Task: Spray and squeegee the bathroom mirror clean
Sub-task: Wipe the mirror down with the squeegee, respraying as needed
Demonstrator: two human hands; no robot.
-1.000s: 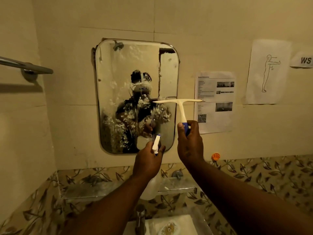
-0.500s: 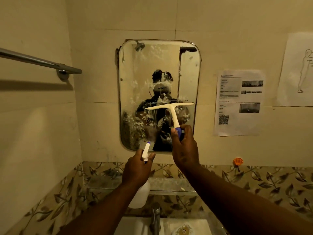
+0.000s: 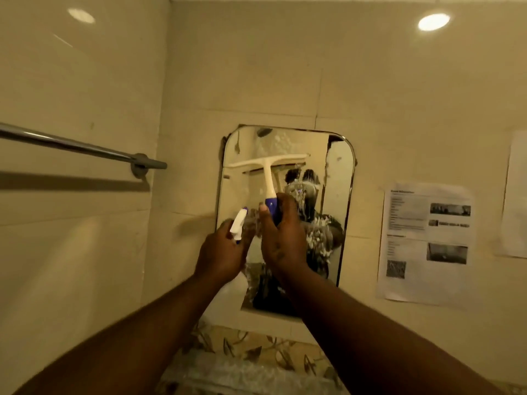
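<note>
A rounded rectangular mirror (image 3: 336, 178) hangs on the beige tiled wall, with white foam streaks over its lower and right parts. My right hand (image 3: 281, 238) grips the blue handle of a cream squeegee (image 3: 266, 166), whose blade lies across the mirror's upper left area. My left hand (image 3: 221, 253) holds a spray bottle; only its white nozzle (image 3: 238, 222) shows, just left of the squeegee handle. The bottle's body is hidden behind my hand.
A chrome towel bar (image 3: 74, 145) juts from the left wall toward the mirror. A printed sheet (image 3: 426, 240) is taped right of the mirror, another paper (image 3: 516, 195) at the right edge. A leaf-patterned tile band (image 3: 256, 352) runs below.
My right hand has lifted the squeegee from the mirror's middle right to its upper left. The left hand with the spray bottle rose too. The view tilted upward and turned left.
</note>
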